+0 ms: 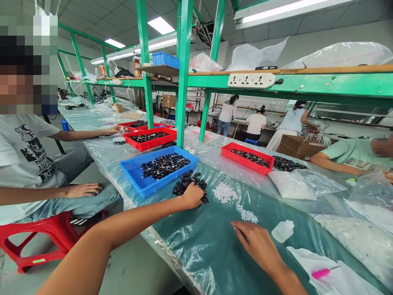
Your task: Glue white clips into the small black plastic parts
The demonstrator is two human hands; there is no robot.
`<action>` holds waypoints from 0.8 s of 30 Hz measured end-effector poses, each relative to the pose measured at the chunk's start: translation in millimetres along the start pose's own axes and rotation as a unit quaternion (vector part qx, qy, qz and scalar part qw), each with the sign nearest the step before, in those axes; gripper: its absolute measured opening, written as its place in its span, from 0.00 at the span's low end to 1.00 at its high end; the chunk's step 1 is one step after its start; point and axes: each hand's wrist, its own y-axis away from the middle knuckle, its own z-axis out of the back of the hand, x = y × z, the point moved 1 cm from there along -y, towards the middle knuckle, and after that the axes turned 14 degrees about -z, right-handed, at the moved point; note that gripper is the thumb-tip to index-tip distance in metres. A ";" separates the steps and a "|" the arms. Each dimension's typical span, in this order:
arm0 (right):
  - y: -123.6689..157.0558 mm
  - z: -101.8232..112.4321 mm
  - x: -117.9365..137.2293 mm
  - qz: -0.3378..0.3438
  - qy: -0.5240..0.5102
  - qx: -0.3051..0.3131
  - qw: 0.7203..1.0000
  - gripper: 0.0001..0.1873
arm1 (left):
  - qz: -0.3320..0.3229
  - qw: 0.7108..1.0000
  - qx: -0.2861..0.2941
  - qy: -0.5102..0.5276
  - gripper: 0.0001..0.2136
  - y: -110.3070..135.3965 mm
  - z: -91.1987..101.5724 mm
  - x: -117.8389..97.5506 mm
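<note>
My left hand point(193, 196) reaches into a loose pile of small black plastic parts point(188, 179) on the table. Its fingers are bent down among them, and the tips are hidden, so what they grip cannot be made out. My right hand point(256, 242) rests low over the green table cover with fingers stretched out and nothing in it. Just beyond its fingertips lie small white pieces point(247, 214), beside a larger white heap point(225, 192). Behind the black pile stands a blue tray point(135, 174) with many more black parts.
Red trays point(225, 152) of black parts stand farther back. To the right are a white bottle point(283, 231), a pink-handled tool point(321, 273) on white paper and bags of white pieces point(291, 186). Green posts point(184, 82) rise from the table. Co-workers sit at left and right.
</note>
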 end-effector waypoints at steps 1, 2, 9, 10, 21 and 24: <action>0.4 -1.8 -2.5 0.013 0.007 -0.004 1.000 0.15 | 0.007 1.000 -0.013 0.022 0.03 -0.9 1.2 0.5; 1.8 -4.6 -5.1 0.023 0.012 -0.010 1.000 0.16 | 0.014 0.998 -0.029 0.047 0.05 -1.4 3.0 1.1; 21.9 -27.2 -23.3 0.026 0.012 -0.094 0.995 0.14 | 0.047 0.942 -0.095 0.318 0.18 -13.2 9.9 -8.9; 23.3 -27.9 -26.1 0.017 0.006 -0.107 0.994 0.14 | 0.045 0.928 -0.098 0.357 0.18 -16.2 9.3 -13.9; 23.6 -27.0 -34.4 -0.103 -0.074 -0.047 0.991 0.15 | 0.030 0.809 -0.084 0.581 0.19 -22.1 9.2 -51.0; 23.6 -27.4 -33.6 -0.107 -0.084 -0.030 0.990 0.15 | 0.037 0.790 -0.072 0.607 0.19 -21.1 7.5 -52.8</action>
